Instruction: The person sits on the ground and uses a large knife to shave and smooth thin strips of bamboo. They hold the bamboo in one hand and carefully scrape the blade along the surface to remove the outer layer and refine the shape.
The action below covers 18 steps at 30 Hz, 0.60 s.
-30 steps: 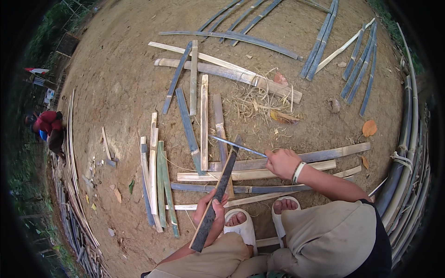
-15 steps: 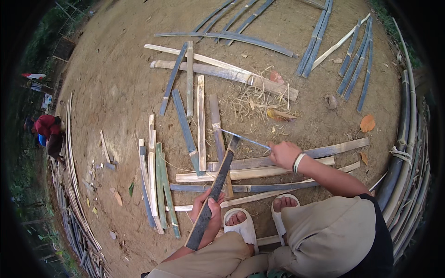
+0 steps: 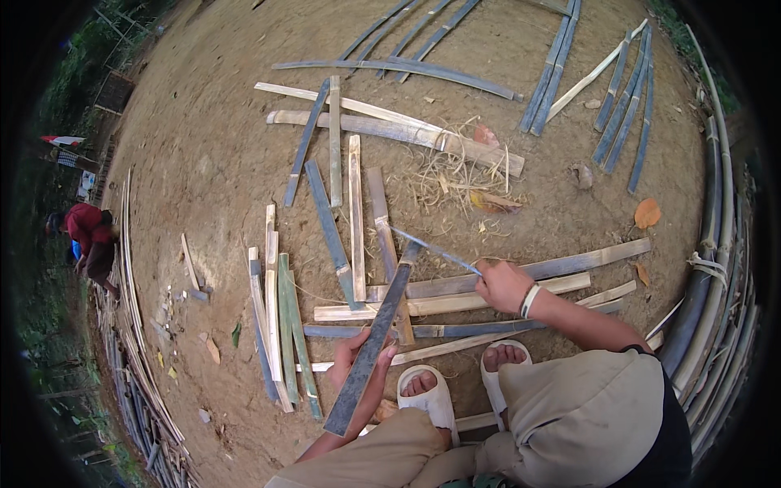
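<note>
- Our left hand (image 3: 377, 381) closes around the dark bamboo strip (image 3: 382, 329); our right hand (image 3: 503, 287) grips a thin blade (image 3: 443, 254).
- The strip's long axis slants forward-right, left of our right hand; the blade crosses its far end, contact unclear.
- Beyond lie curled shavings (image 3: 431, 189).

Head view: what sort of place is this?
Probably an outdoor bamboo-working yard: bare earth ground, split bamboo strips laid out across it, and a tangle of thin shavings.
</note>
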Each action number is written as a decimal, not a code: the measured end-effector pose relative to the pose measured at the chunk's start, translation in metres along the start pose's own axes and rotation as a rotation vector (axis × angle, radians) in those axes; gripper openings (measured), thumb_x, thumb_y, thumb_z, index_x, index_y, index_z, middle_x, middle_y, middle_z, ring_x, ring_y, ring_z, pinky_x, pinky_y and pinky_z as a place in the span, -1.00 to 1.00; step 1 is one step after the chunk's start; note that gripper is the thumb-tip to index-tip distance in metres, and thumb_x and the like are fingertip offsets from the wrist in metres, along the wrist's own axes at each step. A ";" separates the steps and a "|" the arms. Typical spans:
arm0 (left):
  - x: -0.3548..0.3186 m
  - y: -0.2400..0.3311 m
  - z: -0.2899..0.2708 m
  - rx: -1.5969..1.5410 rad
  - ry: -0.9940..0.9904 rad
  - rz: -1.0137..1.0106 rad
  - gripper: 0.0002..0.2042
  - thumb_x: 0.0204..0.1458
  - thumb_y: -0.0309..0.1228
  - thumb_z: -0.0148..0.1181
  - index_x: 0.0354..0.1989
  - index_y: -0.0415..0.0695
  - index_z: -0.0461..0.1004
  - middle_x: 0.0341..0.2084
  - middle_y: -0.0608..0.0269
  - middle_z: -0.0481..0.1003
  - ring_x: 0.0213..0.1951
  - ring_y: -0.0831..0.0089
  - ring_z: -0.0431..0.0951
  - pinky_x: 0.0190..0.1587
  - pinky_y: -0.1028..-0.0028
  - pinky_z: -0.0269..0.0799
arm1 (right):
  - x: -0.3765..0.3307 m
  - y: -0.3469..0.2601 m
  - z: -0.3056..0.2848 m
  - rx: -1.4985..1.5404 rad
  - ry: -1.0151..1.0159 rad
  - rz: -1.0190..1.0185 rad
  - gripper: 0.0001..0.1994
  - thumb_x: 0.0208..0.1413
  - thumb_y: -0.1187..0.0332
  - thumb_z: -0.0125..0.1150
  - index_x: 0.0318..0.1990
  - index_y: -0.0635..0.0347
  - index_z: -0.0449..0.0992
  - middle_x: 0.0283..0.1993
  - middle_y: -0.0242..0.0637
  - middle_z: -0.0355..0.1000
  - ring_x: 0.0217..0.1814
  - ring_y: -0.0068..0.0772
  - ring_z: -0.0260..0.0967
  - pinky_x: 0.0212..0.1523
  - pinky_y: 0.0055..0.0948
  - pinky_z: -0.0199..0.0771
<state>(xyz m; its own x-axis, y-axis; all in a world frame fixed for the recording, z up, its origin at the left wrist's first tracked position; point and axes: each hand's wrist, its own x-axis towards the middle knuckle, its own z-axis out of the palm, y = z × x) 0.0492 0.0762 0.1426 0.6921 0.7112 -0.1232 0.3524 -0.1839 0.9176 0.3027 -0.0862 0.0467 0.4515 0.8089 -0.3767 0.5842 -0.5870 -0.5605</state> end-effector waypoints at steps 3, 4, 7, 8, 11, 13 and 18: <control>0.005 -0.010 -0.007 0.226 0.043 0.260 -0.71 -0.05 -0.60 0.40 -0.16 -0.37 0.47 -0.31 -0.03 0.61 -0.25 0.33 0.66 -0.20 0.42 0.61 | -0.022 -0.019 -0.001 0.000 0.064 -0.141 -0.78 0.12 0.28 0.05 -0.23 0.26 0.40 -0.46 0.08 0.50 -0.41 0.21 0.50 -0.35 0.05 0.52; 0.008 -0.012 -0.008 0.308 0.059 0.384 -0.73 -0.08 -0.60 0.43 -0.22 -0.37 0.51 -0.35 -0.02 0.62 -0.29 0.33 0.67 -0.25 0.42 0.61 | -0.030 -0.027 -0.001 0.009 0.089 -0.209 -0.79 0.12 0.27 0.05 -0.24 0.25 0.40 -0.48 0.06 0.49 -0.42 0.19 0.49 -0.37 0.05 0.52; 0.011 -0.011 -0.009 0.518 0.072 0.561 -0.77 -0.15 -0.59 0.48 -0.34 -0.35 0.55 -0.45 -0.03 0.61 -0.43 0.24 0.66 -0.38 0.43 0.57 | -0.056 -0.057 -0.009 0.023 0.075 -0.312 -0.79 0.11 0.26 0.07 -0.26 0.23 0.38 -0.50 0.01 0.49 -0.44 0.17 0.49 -0.41 0.04 0.52; 0.012 -0.011 -0.008 0.519 0.061 0.600 -0.77 -0.15 -0.58 0.48 -0.33 -0.35 0.55 -0.47 -0.04 0.60 -0.45 0.21 0.65 -0.40 0.43 0.56 | -0.056 -0.056 -0.009 0.014 0.063 -0.314 -0.80 0.11 0.26 0.07 -0.25 0.22 0.39 -0.49 0.01 0.49 -0.44 0.17 0.49 -0.41 0.06 0.52; 0.014 -0.020 -0.007 0.520 0.030 0.683 -0.76 -0.15 -0.56 0.49 -0.33 -0.34 0.55 -0.52 -0.06 0.59 -0.49 0.18 0.64 -0.45 0.43 0.53 | -0.050 -0.047 -0.006 -0.048 0.029 -0.258 -0.79 0.11 0.27 0.06 -0.22 0.21 0.40 -0.49 0.01 0.50 -0.44 0.18 0.50 -0.39 0.08 0.51; 0.012 -0.027 -0.010 0.531 0.020 0.686 -0.77 -0.14 -0.55 0.49 -0.34 -0.33 0.55 -0.51 -0.06 0.59 -0.49 0.20 0.64 -0.45 0.42 0.52 | -0.028 -0.029 -0.002 -0.127 0.011 -0.154 -0.79 0.11 0.27 0.06 -0.21 0.21 0.41 -0.50 0.02 0.50 -0.43 0.18 0.50 -0.36 0.08 0.52; 0.016 -0.005 -0.006 0.485 0.079 0.504 -0.79 -0.12 -0.54 0.48 -0.36 -0.31 0.56 -0.53 -0.04 0.59 -0.53 0.21 0.63 -0.48 0.42 0.52 | -0.019 -0.021 -0.022 -0.080 0.010 -0.171 -0.78 0.10 0.25 0.06 -0.22 0.22 0.43 -0.50 0.05 0.49 -0.39 0.18 0.50 -0.29 0.04 0.52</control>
<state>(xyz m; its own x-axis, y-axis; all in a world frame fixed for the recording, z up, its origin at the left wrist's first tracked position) 0.0545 0.0930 0.1384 0.8036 0.5037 0.3169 0.2550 -0.7726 0.5814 0.2966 -0.0897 0.0820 0.3479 0.8968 -0.2732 0.7043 -0.4424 -0.5552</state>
